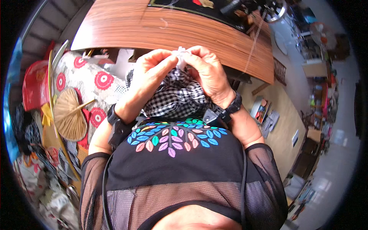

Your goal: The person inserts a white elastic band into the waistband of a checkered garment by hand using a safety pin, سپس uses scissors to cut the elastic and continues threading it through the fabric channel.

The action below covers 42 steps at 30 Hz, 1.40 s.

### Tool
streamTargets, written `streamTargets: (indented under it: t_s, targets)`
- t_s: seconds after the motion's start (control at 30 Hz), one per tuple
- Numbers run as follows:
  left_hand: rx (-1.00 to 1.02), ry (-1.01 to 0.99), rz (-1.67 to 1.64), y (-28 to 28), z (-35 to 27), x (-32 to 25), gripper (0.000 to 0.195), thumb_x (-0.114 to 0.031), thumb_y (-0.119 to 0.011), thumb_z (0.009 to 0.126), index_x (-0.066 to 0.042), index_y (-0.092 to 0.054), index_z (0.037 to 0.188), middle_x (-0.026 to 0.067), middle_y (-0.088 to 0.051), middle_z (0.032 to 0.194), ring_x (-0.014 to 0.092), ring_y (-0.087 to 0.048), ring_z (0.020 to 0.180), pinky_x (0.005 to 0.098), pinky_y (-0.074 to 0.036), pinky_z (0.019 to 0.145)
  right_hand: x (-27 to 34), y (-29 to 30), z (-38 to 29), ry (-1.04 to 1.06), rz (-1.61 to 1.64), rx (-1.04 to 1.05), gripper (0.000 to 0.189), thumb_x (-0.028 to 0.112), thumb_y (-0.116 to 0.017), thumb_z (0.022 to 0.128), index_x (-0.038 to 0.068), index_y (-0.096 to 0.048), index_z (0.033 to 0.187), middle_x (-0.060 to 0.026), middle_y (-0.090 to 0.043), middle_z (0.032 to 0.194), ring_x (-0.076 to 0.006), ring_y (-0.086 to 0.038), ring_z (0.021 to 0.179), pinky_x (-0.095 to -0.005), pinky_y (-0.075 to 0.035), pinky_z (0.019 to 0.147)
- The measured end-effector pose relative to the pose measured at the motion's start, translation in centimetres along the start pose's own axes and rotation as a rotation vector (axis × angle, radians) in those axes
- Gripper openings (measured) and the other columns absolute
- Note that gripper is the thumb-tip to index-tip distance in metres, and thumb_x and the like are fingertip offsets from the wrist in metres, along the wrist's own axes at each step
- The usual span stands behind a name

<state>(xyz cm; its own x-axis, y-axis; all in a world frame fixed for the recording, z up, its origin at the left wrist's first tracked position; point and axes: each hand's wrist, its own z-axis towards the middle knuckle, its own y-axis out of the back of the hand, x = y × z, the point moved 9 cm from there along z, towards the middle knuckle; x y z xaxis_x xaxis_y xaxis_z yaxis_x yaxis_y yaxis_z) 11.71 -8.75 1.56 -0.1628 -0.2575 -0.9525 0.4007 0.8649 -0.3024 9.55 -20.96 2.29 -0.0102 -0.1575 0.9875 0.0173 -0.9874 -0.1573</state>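
Both hands are raised together near the front edge of a wood-grain table. My left hand pinches a small translucent whitish piece between thumb and fingers; its exact kind is unclear. My right hand grips the same piece from the other side, thumb on top. Below the fingertips, black-and-white gingham fabric lies bunched against my lap and seems to join the whitish piece. The fingers hide how the two are joined.
At left, a pleated hand fan rests on cloth with red flower shapes, near a red plastic chair or tub. A black mat lies on the table's far side. On the floor at right are an open box and a checked cloth.
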Motion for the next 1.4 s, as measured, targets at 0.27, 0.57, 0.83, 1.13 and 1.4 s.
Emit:
streamTargets:
  t_s: [0.27, 0.57, 0.83, 1.13, 1.4]
  targets:
    - [0.012, -0.095, 0.244, -1.0, 1.0, 1.1, 0.011, -0.011, -0.055, 0.091, -0.002, -0.061, 0.091, 0.0002, -0.061, 0.088, 0.007, -0.052, 0.077, 0.0201, -0.040, 0.073, -1.0, 2.0, -0.3, 0.199, 0.007, -0.065, 0.012, 0.011, -0.065, 0.083, 0.000, -0.062, 0.085, -0.0044, -0.064, 0.077, -0.0085, -0.058, 0.069, -0.0226, -0.048, 0.063]
    - [0.202, -0.302, 0.475, -3.9, 1.0, 1.6, 0.013, -0.002, -0.051, 0.092, -0.002, -0.055, 0.105, 0.0014, -0.056, 0.097, 0.007, -0.049, 0.086, 0.0211, -0.039, 0.079, -0.2, 4.7, -3.8, 0.486, -0.275, -0.152, 0.007, 0.004, -0.066, 0.079, -0.001, -0.061, 0.081, -0.0048, -0.064, 0.072, -0.0087, -0.058, 0.068, -0.0253, -0.048, 0.061]
    - [0.155, -0.452, 0.789, -6.1, -0.5, 0.7, 0.006, -0.007, -0.047, 0.094, -0.002, -0.051, 0.092, 0.0034, -0.053, 0.081, 0.010, -0.047, 0.075, 0.0245, -0.040, 0.068, 2.4, 7.1, -7.4, 0.359, -0.200, -0.092, 0.011, 0.008, -0.070, 0.078, 0.001, -0.064, 0.084, -0.0078, -0.067, 0.076, -0.0127, -0.062, 0.067, -0.0257, -0.049, 0.061]
    - [-0.050, -0.418, 1.077, -1.0, 0.0, -1.5, 0.012, -0.014, -0.051, 0.094, -0.003, -0.051, 0.089, 0.0017, -0.049, 0.075, 0.010, -0.044, 0.068, 0.0252, -0.040, 0.062, 1.6, 39.3, -25.5, 0.304, -0.256, -1.047, 0.018, 0.012, -0.060, 0.089, 0.000, -0.062, 0.103, -0.0066, -0.065, 0.091, -0.0127, -0.064, 0.082, -0.0240, -0.052, 0.074]
    - [-0.260, -0.262, 0.886, 5.9, -2.9, -1.3, 0.028, -0.007, -0.053, 0.091, 0.000, -0.055, 0.118, 0.0009, -0.059, 0.092, 0.008, -0.052, 0.077, 0.0210, -0.044, 0.071, -17.2, 56.9, -36.2, -0.349, -0.889, -0.988, 0.023, 0.024, -0.063, 0.084, 0.003, -0.066, 0.093, -0.0052, -0.064, 0.079, -0.0147, -0.058, 0.069, -0.0274, -0.046, 0.060]
